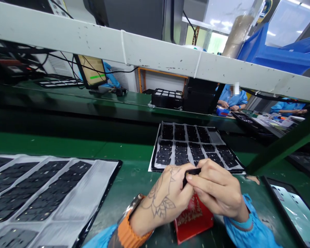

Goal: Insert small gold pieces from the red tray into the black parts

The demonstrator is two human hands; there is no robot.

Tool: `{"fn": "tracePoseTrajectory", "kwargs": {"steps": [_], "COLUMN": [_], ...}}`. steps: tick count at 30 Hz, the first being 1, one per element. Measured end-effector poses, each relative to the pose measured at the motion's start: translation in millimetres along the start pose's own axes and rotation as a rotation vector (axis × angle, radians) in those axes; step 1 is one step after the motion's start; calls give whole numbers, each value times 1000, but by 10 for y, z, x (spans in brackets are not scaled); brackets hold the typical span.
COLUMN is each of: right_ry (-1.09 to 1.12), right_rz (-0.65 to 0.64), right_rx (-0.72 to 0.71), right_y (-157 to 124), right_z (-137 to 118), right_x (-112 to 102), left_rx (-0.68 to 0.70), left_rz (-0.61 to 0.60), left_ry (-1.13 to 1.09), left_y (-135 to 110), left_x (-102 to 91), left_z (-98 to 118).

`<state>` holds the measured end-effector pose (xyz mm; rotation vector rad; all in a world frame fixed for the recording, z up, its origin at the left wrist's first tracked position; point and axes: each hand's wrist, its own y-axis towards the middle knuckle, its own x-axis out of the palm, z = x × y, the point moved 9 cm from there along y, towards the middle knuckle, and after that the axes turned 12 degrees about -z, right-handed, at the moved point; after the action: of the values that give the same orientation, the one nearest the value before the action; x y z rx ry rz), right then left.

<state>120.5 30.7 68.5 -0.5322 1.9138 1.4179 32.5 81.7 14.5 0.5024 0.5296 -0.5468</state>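
My left hand (166,194), tattooed on its back, is closed around a thin black plastic part (192,171) and holds it up near the middle of the view. My right hand (219,189) is closed in a pinch, its fingertips at the edge of that part. A small golden spot shows there, but whatever is between the right fingertips is hidden. Below both hands, a red tray (193,235) lies on the bench with many tiny brass-coloured pieces in it. The hands cover its upper end.
At left, a white compartment tray (73,203) holds black flat parts; a similar tray (218,137) lies beyond my hands. A black-rimmed tray (297,210) sits at right beside a slanted green post (284,141). A white shelf beam (157,50) crosses above. Co-workers in blue sit behind.
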Motion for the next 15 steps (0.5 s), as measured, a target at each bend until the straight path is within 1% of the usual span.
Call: {"fn": "tracePoseTrajectory", "kwargs": {"steps": [4,7,11,13,15], "right_ry": [31,87,253,333,384], "right_rz": [11,40,163,227,255], "right_rx": [3,-7,-2,59,160], "right_y": [6,13,-31,-89,-151], "right_z": [20,50,117,185,269], "right_x": [3,-34,-220,-308,-334], "left_rx": [-1,0,48,70,63], "left_rz": [-49,-65,-6,51,87], "left_ry": [-14,-31,-47,-59,-70], "left_y": [15,44,70,64,56], "left_x": [19,-12,-174,-288,-371], "left_z": [36,78,150,166,151]}}
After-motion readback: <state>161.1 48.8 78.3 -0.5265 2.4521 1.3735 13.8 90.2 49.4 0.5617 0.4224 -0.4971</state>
